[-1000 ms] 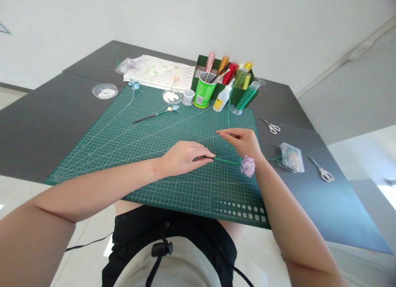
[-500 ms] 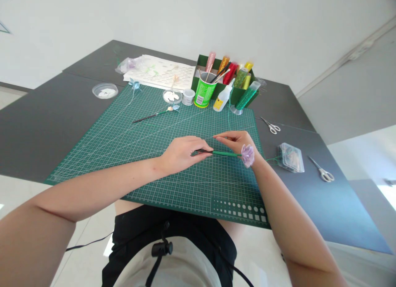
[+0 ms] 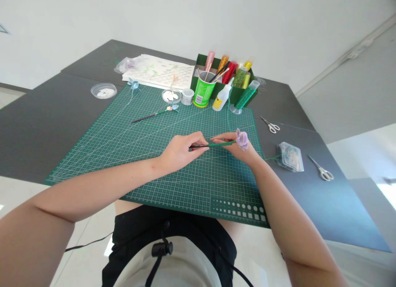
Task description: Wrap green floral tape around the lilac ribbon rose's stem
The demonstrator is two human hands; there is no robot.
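Observation:
My left hand [image 3: 181,151] is closed in a pinch around the dark end of a thin stem. Green wrapping covers the stem [image 3: 221,144], which points right and ends in a pale purple artificial flower [image 3: 242,139]. Just beyond the stem, my right hand [image 3: 236,149] has its thumb and fingertips pinched together, close to the left fingertips. They appear to hold a fine green thread, barely visible here. The flower hides part of the right hand. A green thread spool [image 3: 247,95] stands farther back, its strand trailing down towards the right hand.
A green cutting mat [image 3: 148,151] lies beneath my hands. Behind are a green can of brushes [image 3: 204,90], a glue bottle [image 3: 222,98] and a box of spools [image 3: 198,66]. Another flower stem [image 3: 151,115] lies left. Scissors [image 3: 270,125] and a clear plastic box [image 3: 291,156] are right.
The flower and its stem have risen and turned slightly in my left hand. My right hand has moved nearer the stem, its fingertips now just behind it.

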